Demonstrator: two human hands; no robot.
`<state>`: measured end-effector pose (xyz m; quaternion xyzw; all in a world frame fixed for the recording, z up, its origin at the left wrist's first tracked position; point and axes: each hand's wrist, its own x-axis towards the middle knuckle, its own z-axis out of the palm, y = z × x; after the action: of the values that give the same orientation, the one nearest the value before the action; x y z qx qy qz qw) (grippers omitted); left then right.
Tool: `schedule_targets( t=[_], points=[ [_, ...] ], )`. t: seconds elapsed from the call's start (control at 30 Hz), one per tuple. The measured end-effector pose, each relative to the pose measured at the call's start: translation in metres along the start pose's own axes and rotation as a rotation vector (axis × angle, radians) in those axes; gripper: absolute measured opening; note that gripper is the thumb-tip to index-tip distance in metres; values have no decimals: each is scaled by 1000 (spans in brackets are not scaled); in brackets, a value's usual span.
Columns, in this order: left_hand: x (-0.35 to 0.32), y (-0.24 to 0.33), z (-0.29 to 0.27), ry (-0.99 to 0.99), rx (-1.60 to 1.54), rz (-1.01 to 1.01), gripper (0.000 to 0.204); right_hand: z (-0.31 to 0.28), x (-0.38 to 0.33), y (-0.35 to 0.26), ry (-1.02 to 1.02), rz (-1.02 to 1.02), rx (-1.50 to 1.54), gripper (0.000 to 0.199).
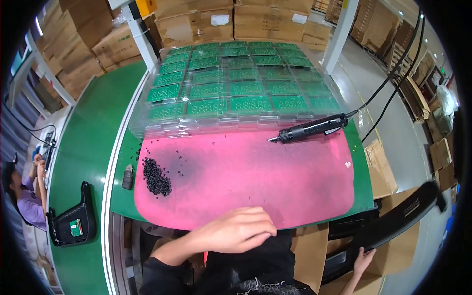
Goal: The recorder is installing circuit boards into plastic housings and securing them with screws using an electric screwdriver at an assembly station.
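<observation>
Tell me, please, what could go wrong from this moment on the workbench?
The right hand alone holds the long black plastic part near its lower end, so it might tip or slip.

The small black screws lie in a loose pile on the pink mat, with strays around; a brushing sleeve could scatter them.

The electric screwdriver lies unheld, its cable running up to the right; a snag might drag it.
</observation>
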<state>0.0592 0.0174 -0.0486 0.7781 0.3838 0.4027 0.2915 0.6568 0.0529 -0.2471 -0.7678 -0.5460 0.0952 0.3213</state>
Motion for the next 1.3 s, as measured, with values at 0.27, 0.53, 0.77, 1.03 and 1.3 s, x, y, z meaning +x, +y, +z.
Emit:
schedule_targets(
  t=[0.27,0.53,0.77,1.03,1.3],
  points=[
    [23,3,-78,337,-15,-320,55,-87,36,-192,-196,-341,-261,42],
    [25,-56,-80,71,564,-347,43,-27,59,-376,-593,-1089,-129,17],
    [4,-62,-106,30,672,-433,20,120,85,-555,-317,-1408,6,36],
    [4,-57,-110,3,652,-369,21,279,144,-657,-221,-1132,-444,47],
    [6,-64,-109,58,617,-321,23,270,134,-658,-60,-1310,-555,64]
  ],
)
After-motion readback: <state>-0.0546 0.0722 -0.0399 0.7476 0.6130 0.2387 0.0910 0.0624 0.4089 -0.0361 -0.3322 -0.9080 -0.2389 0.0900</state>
